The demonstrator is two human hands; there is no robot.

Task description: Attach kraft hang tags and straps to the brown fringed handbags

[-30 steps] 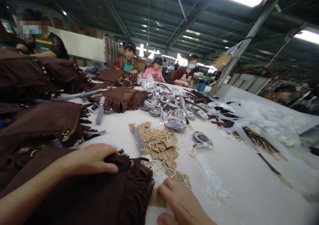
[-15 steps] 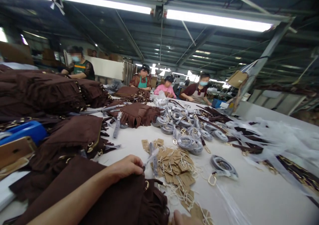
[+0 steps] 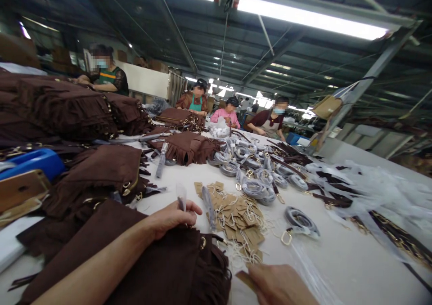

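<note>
A dark brown fringed bag (image 3: pixel 158 264) lies at the near left under my left forearm. My left hand (image 3: pixel 177 216) is at its upper edge, fingers closed on a narrow plastic-wrapped strip (image 3: pixel 181 201) that stands upright. At the bottom edge my right hand (image 3: pixel 278 282) pinches a brown cardboard tag (image 3: pixel 248 280). A heap of brown tags (image 3: pixel 241 219) with white strings lies on the white table (image 3: pixel 364 260) between and beyond my hands. Another wrapped strip (image 3: pixel 208 208) rests at the heap's left side.
Stacks of brown bags (image 3: pixel 60 107) fill the left, near a blue tape dispenser (image 3: pixel 43 163) and a phone (image 3: pixel 23 190). Coiled wrapped straps (image 3: pixel 254 190) lie beyond the tags, one coil (image 3: pixel 301 222) apart at right. Plastic wrapping (image 3: pixel 381 192) covers the right side. Several people work farther back.
My right hand has come further into view from the bottom edge, now with a tag. My left hand has turned, and its wrapped strip points upward. The view has tilted slightly.
</note>
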